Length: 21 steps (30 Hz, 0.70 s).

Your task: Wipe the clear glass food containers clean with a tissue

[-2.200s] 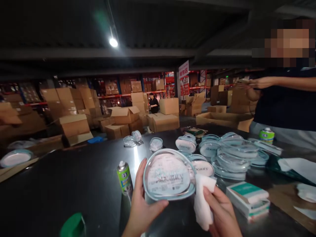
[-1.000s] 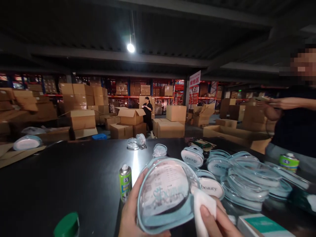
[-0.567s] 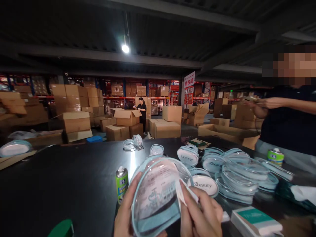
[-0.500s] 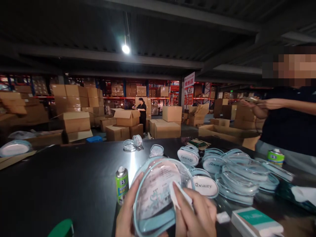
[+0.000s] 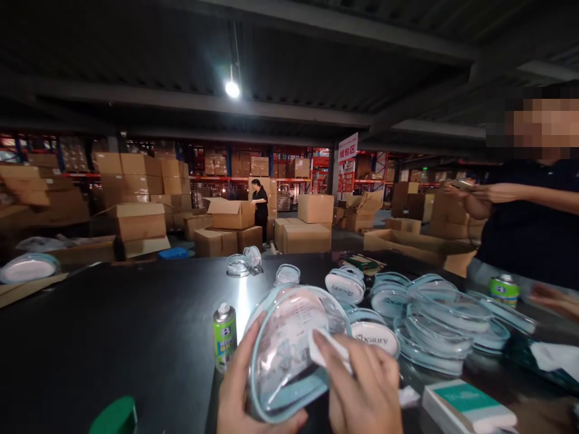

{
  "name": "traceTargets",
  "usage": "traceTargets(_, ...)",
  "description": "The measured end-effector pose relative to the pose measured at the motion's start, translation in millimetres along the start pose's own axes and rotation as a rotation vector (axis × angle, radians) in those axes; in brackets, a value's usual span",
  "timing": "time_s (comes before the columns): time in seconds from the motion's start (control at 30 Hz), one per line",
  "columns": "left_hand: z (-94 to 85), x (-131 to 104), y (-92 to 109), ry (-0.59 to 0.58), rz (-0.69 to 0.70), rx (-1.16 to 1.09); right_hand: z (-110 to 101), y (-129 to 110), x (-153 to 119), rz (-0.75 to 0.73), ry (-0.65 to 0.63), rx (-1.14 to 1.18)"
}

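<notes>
A clear oval pouch (image 5: 289, 355) with light-blue edging is tilted up at the bottom centre, with faint print on it. My left hand (image 5: 242, 380) grips its left side and lower edge. In my right hand (image 5: 364, 380) a folded white wipe (image 5: 330, 349) is pinched and pressed on the pouch's front. A green spray can (image 5: 224, 337) stands just left of the pouch. To the right lie a white pouch (image 5: 373, 339) marked "beauty" and a pile of clear pouches (image 5: 434, 331).
A black table (image 5: 136, 325) bears a green cap (image 5: 114, 417), a white-and-green box (image 5: 470, 404), a second can (image 5: 503, 290) and white tissue (image 5: 556, 357). A person (image 5: 529, 223) stands at right; another hand (image 5: 554, 299) reaches in. Cartons (image 5: 230, 214) stand behind.
The pouch has turned slightly in my left hand, and its print looks fainter. My right hand has shifted slightly with the wipe. Another hand has appeared at the right edge.
</notes>
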<state>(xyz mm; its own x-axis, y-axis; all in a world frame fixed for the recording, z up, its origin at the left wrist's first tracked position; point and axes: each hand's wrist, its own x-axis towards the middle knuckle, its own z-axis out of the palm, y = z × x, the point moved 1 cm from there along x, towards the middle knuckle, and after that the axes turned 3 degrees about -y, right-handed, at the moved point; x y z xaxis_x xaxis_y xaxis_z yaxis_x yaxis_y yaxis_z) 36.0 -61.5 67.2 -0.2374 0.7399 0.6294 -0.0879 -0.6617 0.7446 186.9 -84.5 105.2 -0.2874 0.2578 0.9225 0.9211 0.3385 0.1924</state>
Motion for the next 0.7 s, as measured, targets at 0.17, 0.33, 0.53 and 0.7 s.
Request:
traceTargets(0.17, -1.7, 1, -4, 0.011, -0.003, -0.02, 2, 4, -3, -0.033, -0.022, 0.042)
traceTargets(0.33, -2.7, -3, -11, -0.01, 0.005, 0.01, 1, 15, -2, 0.03, 0.011, -0.033)
traceTargets(0.53, 2.6, 0, -5, 0.017, -0.032, 0.015, 4, 1, -2, -0.149, -0.009, 0.169)
traceTargets(0.7, 3.8, -2, -13, 0.012, 0.026, 0.077, 0, 17, 0, 0.036, 0.045, 0.061)
